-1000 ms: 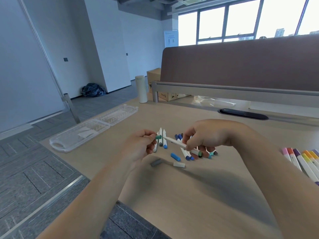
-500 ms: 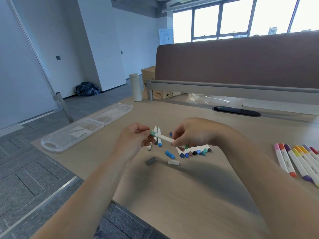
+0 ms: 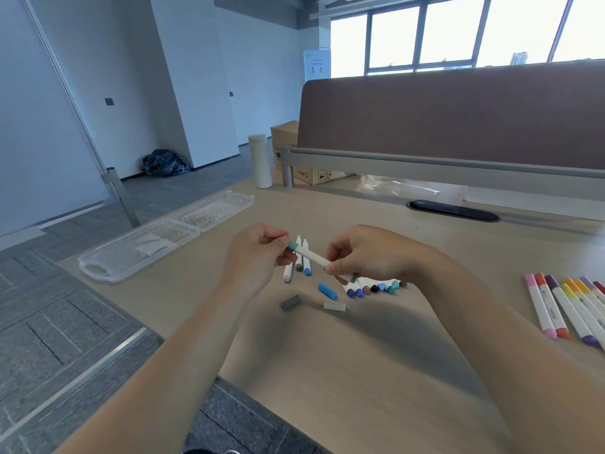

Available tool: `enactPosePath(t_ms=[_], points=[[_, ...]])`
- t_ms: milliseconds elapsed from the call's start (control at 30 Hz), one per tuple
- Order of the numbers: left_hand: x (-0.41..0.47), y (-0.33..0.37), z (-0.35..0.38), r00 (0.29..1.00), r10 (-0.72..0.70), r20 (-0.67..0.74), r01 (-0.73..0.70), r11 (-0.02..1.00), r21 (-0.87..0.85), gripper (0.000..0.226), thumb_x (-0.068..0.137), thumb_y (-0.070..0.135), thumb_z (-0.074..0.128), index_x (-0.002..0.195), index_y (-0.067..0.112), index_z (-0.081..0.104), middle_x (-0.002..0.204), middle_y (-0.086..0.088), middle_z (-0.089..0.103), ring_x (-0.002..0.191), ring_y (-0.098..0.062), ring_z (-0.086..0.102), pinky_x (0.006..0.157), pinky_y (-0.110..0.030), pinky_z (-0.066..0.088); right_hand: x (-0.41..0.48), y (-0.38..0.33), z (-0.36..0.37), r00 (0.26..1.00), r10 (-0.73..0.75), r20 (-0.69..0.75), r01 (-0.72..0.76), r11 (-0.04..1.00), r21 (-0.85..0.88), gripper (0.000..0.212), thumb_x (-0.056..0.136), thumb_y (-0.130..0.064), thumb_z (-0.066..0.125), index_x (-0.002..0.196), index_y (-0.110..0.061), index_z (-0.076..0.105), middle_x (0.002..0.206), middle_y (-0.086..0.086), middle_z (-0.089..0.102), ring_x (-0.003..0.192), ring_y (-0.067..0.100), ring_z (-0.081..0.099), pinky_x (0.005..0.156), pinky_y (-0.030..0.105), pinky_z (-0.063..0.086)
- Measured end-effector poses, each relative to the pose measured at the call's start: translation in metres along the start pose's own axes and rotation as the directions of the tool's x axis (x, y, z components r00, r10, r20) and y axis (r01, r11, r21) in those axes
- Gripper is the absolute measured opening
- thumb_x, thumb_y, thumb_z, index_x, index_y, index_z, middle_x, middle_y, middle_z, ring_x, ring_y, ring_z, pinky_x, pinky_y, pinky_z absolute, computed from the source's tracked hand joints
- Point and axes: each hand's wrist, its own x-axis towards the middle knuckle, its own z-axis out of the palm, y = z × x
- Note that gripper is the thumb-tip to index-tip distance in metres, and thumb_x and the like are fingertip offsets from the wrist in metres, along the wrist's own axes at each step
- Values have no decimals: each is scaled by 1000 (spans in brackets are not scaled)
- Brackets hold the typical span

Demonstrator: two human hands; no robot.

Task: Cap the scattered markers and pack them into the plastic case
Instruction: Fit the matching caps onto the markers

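I hold a white marker (image 3: 311, 255) above the desk between both hands. My left hand (image 3: 257, 258) pinches its teal cap end, and my right hand (image 3: 363, 253) grips the barrel near the other end. Under my hands lie three uncapped markers (image 3: 302, 262) and a row of capped markers (image 3: 373, 286). Loose caps rest on the desk: a blue cap (image 3: 327, 290), a grey cap (image 3: 290, 303) and a white cap (image 3: 334, 305). The clear plastic case (image 3: 137, 250) lies open at the left of the desk.
More capped markers (image 3: 566, 306) in warm colours lie in a row at the right. A white cylinder (image 3: 260, 165) stands at the desk's far left corner beside a brown partition (image 3: 458, 126). A black cable slot (image 3: 453, 210) sits behind my hands. The desk's left edge drops to carpet.
My hands have come a little closer together along the marker, and the left hand's teal cap now sits against the marker's end. The camera view has shifted slightly.
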Motion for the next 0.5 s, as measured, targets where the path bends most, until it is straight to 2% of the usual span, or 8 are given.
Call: enactPosePath(t_ms=[100, 167, 200, 267, 333, 400, 500], points=[[3, -3, -2, 999, -44, 8, 44, 996, 81, 11, 93, 7, 59, 99, 9, 69, 90, -10, 72, 81, -22, 73, 85, -39, 59, 3, 1, 2, 996, 93, 5, -92, 995, -45, 14, 95, -25, 63, 97, -15, 72, 84, 2, 71, 70, 11, 59, 65, 26, 51], [4, -5, -3, 1000, -23, -5, 23, 964, 266, 13, 91, 17, 62, 102, 18, 69, 95, -3, 71, 85, -19, 71, 89, -40, 56, 11, 2, 7, 984, 171, -42, -175, 978, -115, 13, 91, -20, 63, 92, -10, 71, 84, 10, 70, 67, 16, 58, 63, 29, 49], [3, -5, -3, 1000, -5, 2, 4, 934, 358, 11, 89, 21, 62, 98, 22, 69, 96, -1, 71, 87, -19, 69, 89, -40, 55, 15, 3, 9, 976, 204, -80, -214, 966, -148, 13, 89, -17, 63, 86, -6, 69, 79, 14, 66, 65, 18, 55, 61, 31, 46], [0, -1, -2, 999, 6, 46, -28, 870, 492, 9, 88, 23, 62, 93, 24, 69, 94, 1, 69, 87, -19, 65, 82, -35, 52, 22, 2, 15, 957, 256, -137, -282, 932, -229, 22, 87, -13, 60, 67, -7, 56, 65, 9, 48, 57, 18, 43, 55, 28, 35], [-4, 1, 2, 995, -1, 101, -62, 781, 621, 13, 89, 22, 59, 96, 23, 70, 95, 3, 66, 89, -17, 61, 75, -30, 46, 30, 1, 22, 942, 279, -186, -324, 897, -299, 33, 88, -12, 59, 61, -12, 41, 62, 2, 36, 54, 16, 35, 49, 25, 27], [-9, 2, 7, 984, -2, 176, -125, 698, 706, 16, 90, 21, 57, 98, 24, 70, 102, 3, 65, 93, -17, 60, 77, -29, 46, 39, 2, 28, 927, 300, -224, -361, 876, -319, 32, 88, -12, 60, 63, -13, 41, 64, 2, 40, 57, 18, 42, 48, 25, 30], [-13, -1, 17, 951, 3, 309, -245, 618, 747, 20, 91, 20, 58, 108, 23, 69, 108, 1, 63, 101, -19, 59, 77, -25, 41, 51, 4, 35, 911, 338, -238, -403, 857, -323, 23, 88, -12, 65, 70, -12, 51, 69, 5, 52, 71, 23, 60, 59, 29, 46]])
